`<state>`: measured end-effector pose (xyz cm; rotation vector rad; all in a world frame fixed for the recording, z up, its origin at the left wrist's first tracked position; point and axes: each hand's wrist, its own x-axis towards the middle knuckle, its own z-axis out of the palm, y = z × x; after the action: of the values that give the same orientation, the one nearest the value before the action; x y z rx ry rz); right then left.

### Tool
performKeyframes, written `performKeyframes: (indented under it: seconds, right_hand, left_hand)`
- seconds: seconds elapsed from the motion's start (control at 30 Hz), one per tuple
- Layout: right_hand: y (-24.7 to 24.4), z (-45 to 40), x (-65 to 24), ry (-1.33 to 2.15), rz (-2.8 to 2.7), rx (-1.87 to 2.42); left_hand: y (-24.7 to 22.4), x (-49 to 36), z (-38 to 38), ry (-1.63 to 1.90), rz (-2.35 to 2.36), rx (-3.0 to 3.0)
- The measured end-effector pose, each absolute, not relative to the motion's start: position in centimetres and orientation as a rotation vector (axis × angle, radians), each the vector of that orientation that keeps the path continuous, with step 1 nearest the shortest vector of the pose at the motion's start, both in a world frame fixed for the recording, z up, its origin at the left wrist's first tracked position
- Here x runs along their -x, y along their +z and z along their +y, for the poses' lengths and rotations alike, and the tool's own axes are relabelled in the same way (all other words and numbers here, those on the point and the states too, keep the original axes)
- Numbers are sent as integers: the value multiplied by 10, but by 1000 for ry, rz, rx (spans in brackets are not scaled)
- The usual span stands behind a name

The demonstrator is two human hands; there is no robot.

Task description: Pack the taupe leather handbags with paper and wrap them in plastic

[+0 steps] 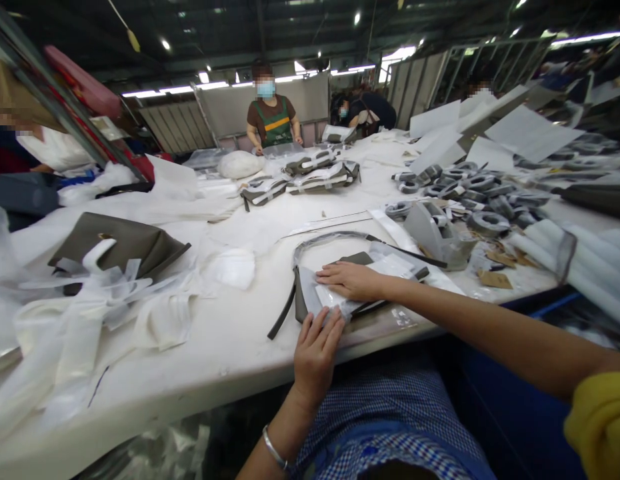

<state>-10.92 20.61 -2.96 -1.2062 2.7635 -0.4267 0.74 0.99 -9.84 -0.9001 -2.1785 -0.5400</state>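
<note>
A dark olive handbag lies flat on the white-covered table, with clear plastic and white wrapping over its front. Its strap curves round the far side, partly in a pale sleeve, and one dark strap end sticks out to the left. My right hand rests flat on the wrapped bag, fingers stretched to the left. At the bag's near edge is my left hand, its fingers extended and touching the plastic. Neither hand grips anything. Part of the bag is hidden under my right hand and forearm.
Another olive bag with white wrapping strips stands at the left. Several coiled straps are heaped at the right, near a grey tape dispenser. Wrapped bags lie farther back. A co-worker stands across the table.
</note>
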Motion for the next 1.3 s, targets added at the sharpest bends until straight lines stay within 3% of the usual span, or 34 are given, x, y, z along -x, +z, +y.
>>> performKeyframes:
  seconds: [0.23,0.37,0.47,0.57,0.77,0.93,1.07,1.3]
  right_hand:
    - [-17,202,92,-347,2975,1185]
    - [-14,214,65,-376,3150,1180]
    - [-22,220,26,-746,3312,1270]
    - [-35,227,-19,-1280,3302,1052]
    - [-71,250,-54,-1897,2657,107]
    - [-84,259,-49,-2301,1987,-349]
    - [-84,262,-46,-2367,1879,-348]
    - [-84,263,-57,-2040,2394,-110]
  left_hand:
    - [-91,-21,11,-453,-2172,935]
    - [-80,-11,2,-590,-2095,980]
    - [-56,2,1,-677,-2123,862]
    - [-32,17,13,-619,-2218,816]
    - [-52,44,35,-273,-2528,1018]
    - [-59,53,25,-545,-2557,1083]
    - [-46,70,-1,-973,-2444,784]
    - [-64,55,-57,-944,-2474,270]
